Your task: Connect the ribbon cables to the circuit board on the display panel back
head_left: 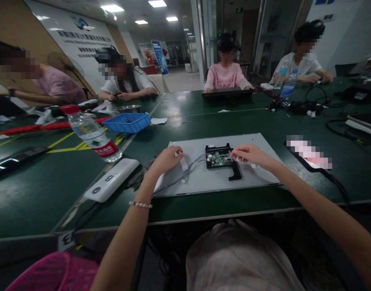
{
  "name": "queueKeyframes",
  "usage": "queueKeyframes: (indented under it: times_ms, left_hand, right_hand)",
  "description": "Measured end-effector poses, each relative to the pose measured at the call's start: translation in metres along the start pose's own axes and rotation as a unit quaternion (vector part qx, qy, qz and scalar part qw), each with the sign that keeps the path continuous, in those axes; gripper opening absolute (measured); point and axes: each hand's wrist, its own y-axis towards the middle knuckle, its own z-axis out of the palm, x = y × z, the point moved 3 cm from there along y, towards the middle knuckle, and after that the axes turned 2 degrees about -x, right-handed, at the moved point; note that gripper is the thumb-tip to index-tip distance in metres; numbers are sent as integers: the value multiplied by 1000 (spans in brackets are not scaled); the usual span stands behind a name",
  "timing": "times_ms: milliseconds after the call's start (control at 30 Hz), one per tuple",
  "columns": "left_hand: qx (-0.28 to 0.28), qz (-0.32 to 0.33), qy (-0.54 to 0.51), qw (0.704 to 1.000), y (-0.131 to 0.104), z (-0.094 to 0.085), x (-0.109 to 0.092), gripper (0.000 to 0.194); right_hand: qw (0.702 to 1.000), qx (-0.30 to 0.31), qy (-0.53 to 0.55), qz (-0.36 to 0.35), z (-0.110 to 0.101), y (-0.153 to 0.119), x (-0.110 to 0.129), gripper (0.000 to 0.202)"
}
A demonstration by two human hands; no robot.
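A flat pale grey panel (200, 184) lies on the table in front of me. On it sits a black plastic bracket (235, 173) around a green circuit board (217, 160), with thin grey cables (190, 171) running off to the left. My right hand (247, 154) is at the board's right side, its fingertips pinched together; whatever is between them is too small to make out. Over the panel's left part rests my left hand (169, 159), fingers loosely bent and apart, close to a small white strip (184, 164).
Left of the panel are a white power bank (112, 180), a red-capped water bottle (93, 135) and a blue tray (127, 122). A phone-like device (309, 155) with a black cable lies at right. Several people sit around the table. A pink basket (55, 273) stands below the edge.
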Motion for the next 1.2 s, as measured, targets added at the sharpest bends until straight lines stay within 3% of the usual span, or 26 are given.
queueKeyframes:
  times_ms: [133, 300, 367, 500, 567, 800, 1100, 1200]
  left_hand:
    - [-7, 1, -50, 999, 1, -4, -1, 24]
    - [-79, -61, -215, 971, 0, -17, -10, 28]
    - [-62, -60, -267, 960, -1, -17, -18, 30]
    - [30, -37, -282, 958, -4, -9, -33, 29]
    - [38, -37, -290, 956, -4, -8, -37, 28]
    - [-67, -84, -374, 921, -8, -24, -35, 29]
    - [52, -25, -213, 975, -6, -1, -26, 27]
    - [47, -27, -143, 988, -6, 1, -21, 27]
  right_hand:
    - [1000, 15, -2, -1, 3, 1, 0, 30]
    - [1000, 17, 14, 13, 3, 0, 2, 31]
    - [999, 22, 17, 15, 3, -1, 3, 31]
    - [999, 29, 5, 27, 3, 0, 1, 31]
    - [999, 30, 2, 28, 3, 0, -1, 31]
    - [999, 28, -4, 17, 3, 2, -4, 31]
    - [998, 28, -31, -55, 11, 1, 1, 29]
    - [996, 13, -44, -81, 11, 1, 3, 28]
